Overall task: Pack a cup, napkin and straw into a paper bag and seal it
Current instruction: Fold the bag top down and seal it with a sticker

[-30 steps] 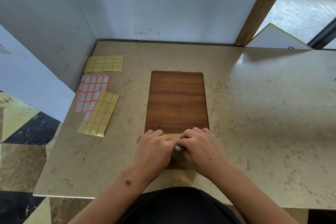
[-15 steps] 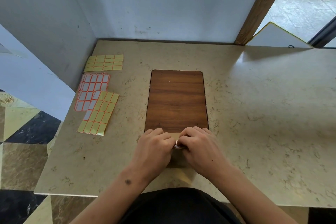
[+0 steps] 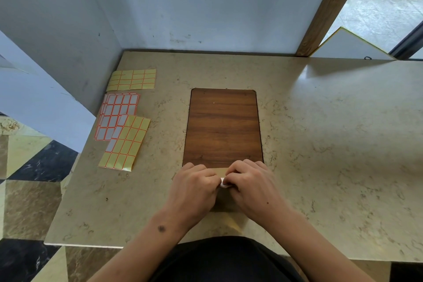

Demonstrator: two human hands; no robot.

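Beige marble-patterned stone table (image 3: 320, 144) set against a pale blue-grey wall (image 3: 183, 7); brown wood-grain rectangular panel (image 3: 223, 128) with rounded far corners inlaid flat at table centre

At 6 o'clock of the panel, just past its near edge: flat tan paper bag (image 3: 221, 170), mostly hidden under both hands; a thin strip visible between the knuckles, darker patch of it showing below the hands at the near side. Contents not visible

Left hand (image 3: 193, 192) knuckles up, fingers curled, pressing down on the bag's left part, fingertips pinching toward the small white sticker label (image 3: 224, 183) at the gap between the hands

Right hand (image 3: 250, 186) likewise curled, thumb and forefinger gripping the same white label from the 3 o'clock side; the 2 hands touching at the fingertips over the bag

At 9 to 10 o'clock of the panel, well apart from it, 3 groups of label sheets: yellow backing sheet with orange grid (image 3: 132, 79) farthest; stack of white labels with orange borders (image 3: 117, 114) nearer; partly peeled yellow sheet (image 3: 124, 143) overlapping the stack's near right corner

At 1 o'clock, brown wooden door frame post (image 3: 329, 7); white board with yellow edge (image 3: 348, 46) leaning beyond the table's far edge

Dark garment (image 3: 224, 258) at 6 o'clock, bottom of view
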